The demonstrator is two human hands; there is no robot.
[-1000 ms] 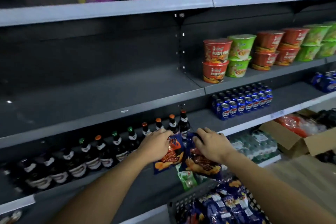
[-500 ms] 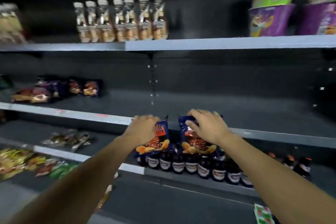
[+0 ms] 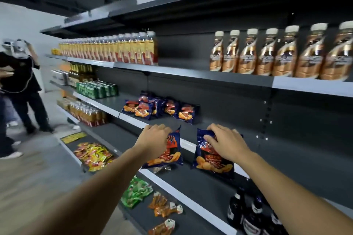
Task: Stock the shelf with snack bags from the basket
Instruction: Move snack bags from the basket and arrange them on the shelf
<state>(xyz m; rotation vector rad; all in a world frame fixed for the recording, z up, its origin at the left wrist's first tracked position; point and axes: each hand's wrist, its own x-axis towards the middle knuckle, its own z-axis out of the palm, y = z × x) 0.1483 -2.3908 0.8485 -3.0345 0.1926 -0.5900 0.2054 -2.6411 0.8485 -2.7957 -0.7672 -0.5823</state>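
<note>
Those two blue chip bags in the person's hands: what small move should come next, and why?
Probably carry both bags up and forward onto the shelf beside the chip row. The left hand holds the left bag and the right hand holds the right bag, both hanging in front of the shelf edge. Matching bags already stand there, with bare shelf to their right.
</note>
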